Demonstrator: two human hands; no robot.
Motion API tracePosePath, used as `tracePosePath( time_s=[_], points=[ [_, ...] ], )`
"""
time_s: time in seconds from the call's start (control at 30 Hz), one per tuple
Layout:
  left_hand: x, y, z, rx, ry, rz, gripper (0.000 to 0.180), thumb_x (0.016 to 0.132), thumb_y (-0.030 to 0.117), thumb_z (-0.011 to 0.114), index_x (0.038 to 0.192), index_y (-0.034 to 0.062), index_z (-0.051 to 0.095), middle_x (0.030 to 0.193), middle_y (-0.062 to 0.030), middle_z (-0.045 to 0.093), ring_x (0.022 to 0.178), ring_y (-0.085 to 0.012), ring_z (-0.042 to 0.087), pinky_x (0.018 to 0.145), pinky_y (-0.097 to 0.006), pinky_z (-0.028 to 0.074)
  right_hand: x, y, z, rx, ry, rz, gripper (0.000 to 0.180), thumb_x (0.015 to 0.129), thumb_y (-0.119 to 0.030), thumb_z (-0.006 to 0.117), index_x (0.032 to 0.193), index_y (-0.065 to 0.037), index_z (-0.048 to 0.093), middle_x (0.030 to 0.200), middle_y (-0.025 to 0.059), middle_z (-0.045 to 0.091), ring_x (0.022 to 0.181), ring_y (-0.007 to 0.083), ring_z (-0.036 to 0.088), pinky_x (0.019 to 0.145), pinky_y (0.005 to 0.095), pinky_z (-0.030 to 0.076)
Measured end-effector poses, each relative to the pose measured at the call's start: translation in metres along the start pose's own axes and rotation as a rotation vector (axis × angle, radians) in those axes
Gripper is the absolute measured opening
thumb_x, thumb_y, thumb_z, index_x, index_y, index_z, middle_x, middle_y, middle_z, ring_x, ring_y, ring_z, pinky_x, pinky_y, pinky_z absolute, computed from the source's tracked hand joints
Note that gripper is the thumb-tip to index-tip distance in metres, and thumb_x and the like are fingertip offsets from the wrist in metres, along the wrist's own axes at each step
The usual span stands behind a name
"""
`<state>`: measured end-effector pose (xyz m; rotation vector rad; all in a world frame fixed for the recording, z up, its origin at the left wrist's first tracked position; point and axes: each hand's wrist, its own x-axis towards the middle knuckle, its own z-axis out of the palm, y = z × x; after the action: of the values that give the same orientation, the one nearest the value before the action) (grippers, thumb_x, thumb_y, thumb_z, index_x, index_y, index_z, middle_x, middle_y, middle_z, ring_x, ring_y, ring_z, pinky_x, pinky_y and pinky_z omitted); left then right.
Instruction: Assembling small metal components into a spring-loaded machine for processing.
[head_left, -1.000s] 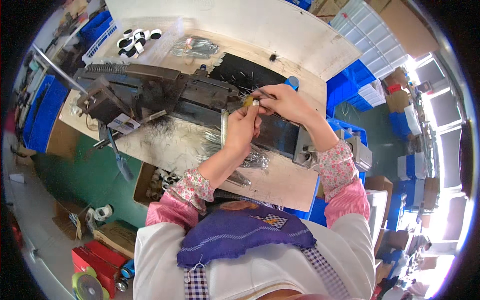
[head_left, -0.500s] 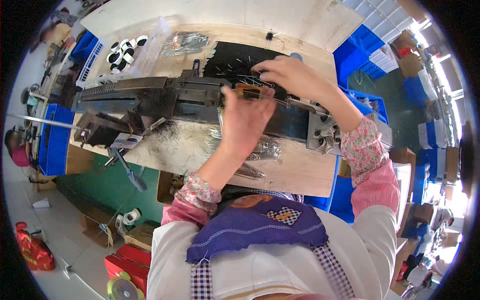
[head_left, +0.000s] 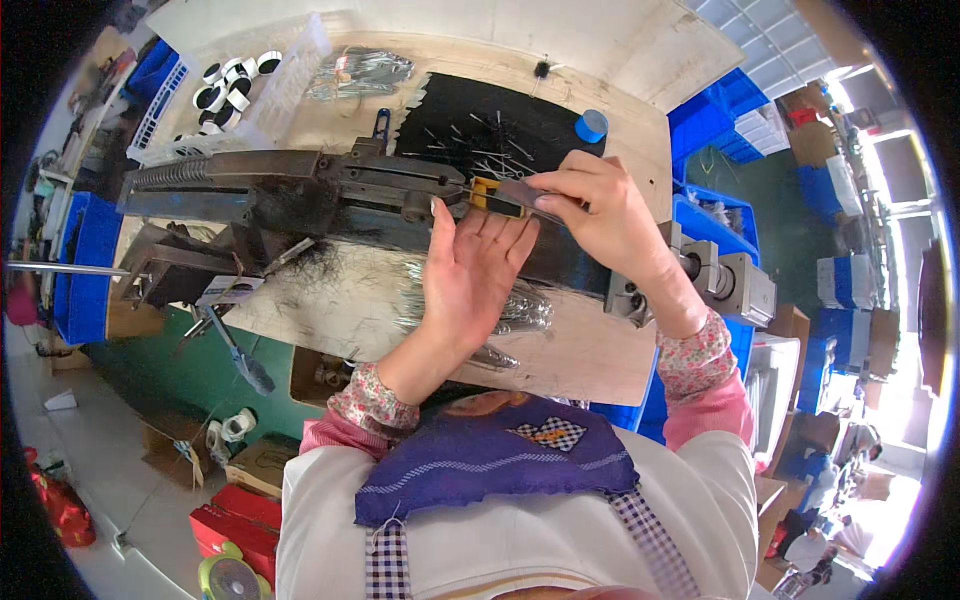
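Head view: left hand (head_left: 468, 275) is flat open, fingertips right by the yellow block (head_left: 484, 190) on that long dark machine (head_left: 385, 190), can't tell if they touch; right hand (head_left: 603, 212) is pinching a dark piece (head_left: 517, 194) just right of the block; thin wires (head_left: 487, 162) sit on a black mat (head_left: 445, 103), far side of the tabletop (head_left: 590, 350)
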<state>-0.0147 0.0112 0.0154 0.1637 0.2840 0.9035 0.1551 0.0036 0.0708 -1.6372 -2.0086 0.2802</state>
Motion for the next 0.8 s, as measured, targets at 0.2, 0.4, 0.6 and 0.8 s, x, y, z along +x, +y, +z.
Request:
tracePosePath(
  time_s=[0.2,0.4,0.6,0.8],
  points=[
    [0.001,0.000,-0.003,0.078,-0.074,0.032,0.067,0.095,0.057,0.036,0.127,-0.0022,0.039,0.133,-0.0139,0.044,0.129,-0.0246,0.038,0.113,-0.039,0.026,0.013,-0.009,0.009,-0.034,0.070,-0.169,0.015,0.076,-0.009,0.065,0.090,-0.010,0.071,0.077,0.0047,0.059,0.076,0.0228,0.059,0.078,0.0341,0.038],
    [0.005,0.004,-0.006,0.056,-0.079,-0.015,0.063,0.096,0.055,0.037,0.118,-0.0037,0.046,0.125,-0.0141,0.051,0.123,-0.0253,0.044,0.111,-0.039,0.030,0.001,-0.006,0.000,-0.093,0.115,-0.234,0.013,0.074,-0.009,0.066,0.086,-0.009,0.070,0.073,0.0038,0.058,0.074,0.0203,0.059,0.079,0.0332,0.037],
    [0.004,0.007,0.004,0.021,-0.060,-0.035,0.061,0.097,0.053,0.035,0.112,-0.0041,0.050,0.121,-0.0143,0.053,0.119,-0.0253,0.047,0.110,-0.039,0.031,0.002,-0.012,-0.002,-0.177,0.176,-0.268,0.015,0.071,-0.010,0.066,0.085,-0.011,0.070,0.072,0.0023,0.056,0.072,0.0199,0.058,0.075,0.0342,0.039],
    [-0.004,0.011,0.003,0.055,-0.101,-0.024,0.066,0.096,0.056,0.034,0.122,-0.0046,0.043,0.124,-0.0157,0.051,0.122,-0.0253,0.046,0.108,-0.038,0.032,0.012,-0.012,0.002,-0.102,0.219,-0.228,0.013,0.075,-0.014,0.064,0.086,-0.013,0.070,0.075,0.0013,0.060,0.075,0.0199,0.060,0.074,0.0366,0.042]
  ],
)
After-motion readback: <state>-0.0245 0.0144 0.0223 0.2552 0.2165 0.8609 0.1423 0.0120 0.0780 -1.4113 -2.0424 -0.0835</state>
